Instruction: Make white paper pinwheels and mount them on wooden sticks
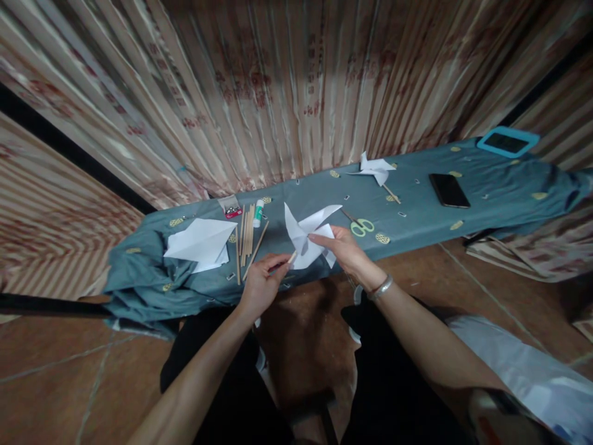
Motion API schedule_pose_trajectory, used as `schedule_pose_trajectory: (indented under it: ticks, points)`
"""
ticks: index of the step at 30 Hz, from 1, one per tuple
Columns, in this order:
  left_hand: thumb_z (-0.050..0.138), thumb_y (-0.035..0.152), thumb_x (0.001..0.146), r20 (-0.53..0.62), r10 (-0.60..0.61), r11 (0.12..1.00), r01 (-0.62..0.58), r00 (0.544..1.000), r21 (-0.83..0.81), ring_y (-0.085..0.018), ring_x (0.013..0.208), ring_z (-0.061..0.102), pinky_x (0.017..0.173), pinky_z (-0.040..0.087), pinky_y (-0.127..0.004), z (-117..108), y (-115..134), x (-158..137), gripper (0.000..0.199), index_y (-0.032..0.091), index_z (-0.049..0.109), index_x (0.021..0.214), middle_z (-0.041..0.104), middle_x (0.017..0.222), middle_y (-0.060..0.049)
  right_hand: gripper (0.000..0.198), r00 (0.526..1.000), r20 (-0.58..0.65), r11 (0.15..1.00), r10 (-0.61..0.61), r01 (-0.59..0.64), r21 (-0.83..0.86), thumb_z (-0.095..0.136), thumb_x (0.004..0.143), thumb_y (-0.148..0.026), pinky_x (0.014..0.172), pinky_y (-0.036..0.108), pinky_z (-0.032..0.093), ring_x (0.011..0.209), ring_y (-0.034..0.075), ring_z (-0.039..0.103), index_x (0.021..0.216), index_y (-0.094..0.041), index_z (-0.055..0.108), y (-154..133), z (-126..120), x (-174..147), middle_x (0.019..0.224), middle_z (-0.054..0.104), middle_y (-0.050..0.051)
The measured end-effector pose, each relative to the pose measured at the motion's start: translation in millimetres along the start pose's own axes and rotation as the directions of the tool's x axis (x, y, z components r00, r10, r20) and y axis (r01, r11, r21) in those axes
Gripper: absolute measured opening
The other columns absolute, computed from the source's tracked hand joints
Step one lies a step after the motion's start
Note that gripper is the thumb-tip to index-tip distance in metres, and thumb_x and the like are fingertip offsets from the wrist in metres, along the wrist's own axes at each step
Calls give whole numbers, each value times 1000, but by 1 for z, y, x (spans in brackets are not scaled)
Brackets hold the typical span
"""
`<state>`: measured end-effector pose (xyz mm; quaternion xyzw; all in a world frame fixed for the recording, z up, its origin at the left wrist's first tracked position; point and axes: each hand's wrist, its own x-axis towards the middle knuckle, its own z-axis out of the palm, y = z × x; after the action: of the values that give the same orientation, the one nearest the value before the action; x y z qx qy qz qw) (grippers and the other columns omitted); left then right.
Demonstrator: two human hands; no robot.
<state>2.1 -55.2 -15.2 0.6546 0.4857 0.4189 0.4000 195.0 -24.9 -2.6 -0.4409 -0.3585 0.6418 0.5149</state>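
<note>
A white paper pinwheel (306,238) with curved blades is in front of me, over the table's near edge. My right hand (347,252) is closed on it, with the thumb on the paper near its centre. In my left hand (264,281) the fingers pinch a thin wooden stick (292,257), whose tip points up at the pinwheel's lower left. Whether the stick is joined to the paper is hidden. Green-handled scissors (361,227) lie just beyond my right hand. Several loose wooden sticks (248,233) lie beyond my left hand, beside a glue stick (258,213).
White paper sheets (199,244) lie at the left on the blue-green cloth (319,191). A small red-and-white box (230,208) stands behind the sticks. Farther right are another pinwheel on a stick (377,168), a black phone (449,190) and a blue-framed device (508,142). A striped curtain (287,93) hangs behind.
</note>
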Motion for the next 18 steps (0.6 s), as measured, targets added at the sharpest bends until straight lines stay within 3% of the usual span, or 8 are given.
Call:
schedule_pose_trajectory:
  ticks: [7, 18]
  points:
    - [67, 27, 71, 10, -80, 993, 80, 997, -82, -18, 75, 65, 71, 49, -27, -3, 3, -3, 17, 20, 77, 84, 74, 81, -3, 31, 996, -3, 995, 87, -87, 44, 84, 51, -29, 58, 25, 49, 55, 14, 63, 74, -14, 70, 7, -2, 1, 64, 72, 1]
    - [71, 31, 66, 68, -222, 961, 230, 973, -155, -14, 63, 61, 62, 52, -26, -14, 8, -9, 21, 20, 78, 82, 71, 76, -2, 31, 990, 70, 992, 120, -123, 41, 84, 52, -27, 58, 24, 50, 55, 12, 63, 76, -15, 69, 9, 1, -4, 65, 72, 0]
